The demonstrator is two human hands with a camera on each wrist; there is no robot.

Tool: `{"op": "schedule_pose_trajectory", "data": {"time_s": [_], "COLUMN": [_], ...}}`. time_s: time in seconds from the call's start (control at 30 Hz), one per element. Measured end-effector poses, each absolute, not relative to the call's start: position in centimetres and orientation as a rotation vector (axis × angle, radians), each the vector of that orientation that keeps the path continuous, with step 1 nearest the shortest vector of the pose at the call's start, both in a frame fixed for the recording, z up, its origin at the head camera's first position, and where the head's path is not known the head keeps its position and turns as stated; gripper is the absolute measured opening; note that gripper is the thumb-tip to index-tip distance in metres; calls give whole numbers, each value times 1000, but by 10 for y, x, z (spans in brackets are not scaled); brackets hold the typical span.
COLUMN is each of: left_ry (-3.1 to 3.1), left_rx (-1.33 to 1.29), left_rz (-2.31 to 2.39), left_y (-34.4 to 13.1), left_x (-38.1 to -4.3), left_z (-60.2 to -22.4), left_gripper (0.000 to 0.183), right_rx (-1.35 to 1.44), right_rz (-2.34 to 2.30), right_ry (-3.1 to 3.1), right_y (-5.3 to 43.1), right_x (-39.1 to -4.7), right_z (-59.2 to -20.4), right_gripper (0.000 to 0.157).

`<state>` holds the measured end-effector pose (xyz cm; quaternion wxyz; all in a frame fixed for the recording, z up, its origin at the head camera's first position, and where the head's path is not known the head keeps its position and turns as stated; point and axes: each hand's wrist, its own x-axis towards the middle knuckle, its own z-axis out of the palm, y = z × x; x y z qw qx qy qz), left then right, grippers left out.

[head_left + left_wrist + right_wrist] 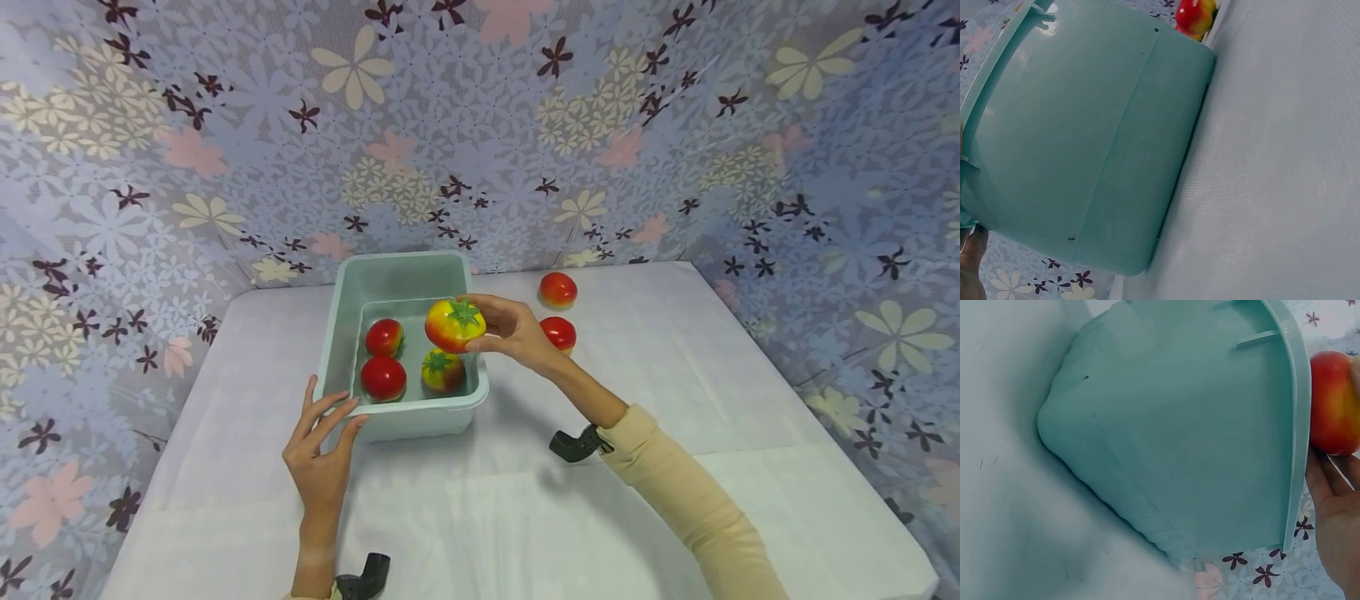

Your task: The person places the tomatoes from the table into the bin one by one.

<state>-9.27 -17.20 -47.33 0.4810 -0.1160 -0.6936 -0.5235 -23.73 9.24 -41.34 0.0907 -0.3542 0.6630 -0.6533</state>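
Observation:
My right hand (517, 332) grips a red-and-yellow tomato (452, 327) with a green leafy top, between thumb and fingers. It holds the tomato above the right side of a pale green plastic bin (408, 423); in the right wrist view this tomato (1330, 403) shows just past the bin's rim. Inside the bin lie two red tomatoes (383, 379) and a yellow-green one (442, 372), plus another red one (384, 338) behind. At the near-left corner, my left hand (321, 458) pinches the bin's rim with thumb and fingertips.
Two more red tomatoes stand on the white-covered table right of the bin, one farther back (558, 289) and one (558, 332) partly behind my right hand. Flower-patterned cloth (480, 150) hangs behind the table and along its sides. Each wrist wears a black camera mount (576, 446).

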Motion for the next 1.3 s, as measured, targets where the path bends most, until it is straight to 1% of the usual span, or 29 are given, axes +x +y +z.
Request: {"op": "schedule_pose_trajectory", "data": {"time_s": [0.2,0.33,0.4,0.57,0.63,1.17,1.3], "left_ry": [-1697,-1698,-1698,-1701,-1694,-1698,-1705], "left_rx": [-276,-280,-282,-282,-287,-285,-280], "left_rz": [-1267,-1262,-1260,-1255,-1258,-1275,-1271], "left_y": [-170,-168,-168,-168,-168,-168,-167], "left_x": [-91,-88,-88,-88,-89,-88,-87], "left_z": [-471,-462,-462,-461,-461,-462,-461], "left_gripper": [32,31,31,31,31,33,33], "right_rx": [-1071,-1084,-1111,-1198,-1210,-1197,-1190], "right_rz": [-1926,-1936,-1955,-2016,-2027,-2034,-2029], "right_ry": [1988,1975,1927,1823,1824,1845,1847], "right_y": [90,89,88,87,86,88,89], "right_x": [-239,-238,-239,-240,-240,-239,-239], "right_z": [-416,-416,-417,-420,-420,-423,-421], "right_gripper": [75,72,74,91,95,97,94]}}
